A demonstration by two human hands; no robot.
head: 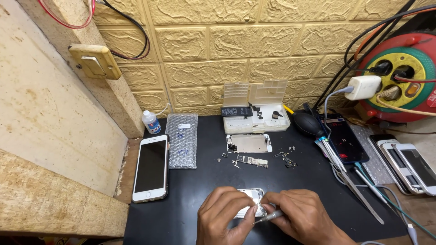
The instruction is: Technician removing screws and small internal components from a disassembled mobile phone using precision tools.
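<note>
At the near edge of the black-topped bench [204, 190], a small silver phone part with exposed metal inside [252, 199] is pinched and steadied by the left hand [225, 213], while a thin silver-tipped tool [269, 217] is gripped in the closed right hand [302, 218] and set against the part's near end. Much of the stripping-down appears already done: an emptied white phone housing [249, 143], a narrow circuit board [251, 161] and scattered small screws and brackets [285, 158] are laid out mid-bench, and more parts are kept in an open white plastic parts tray [256, 119] at the far edge. The held part is judged not yet finished, and nothing looks refitted so far.
</note>
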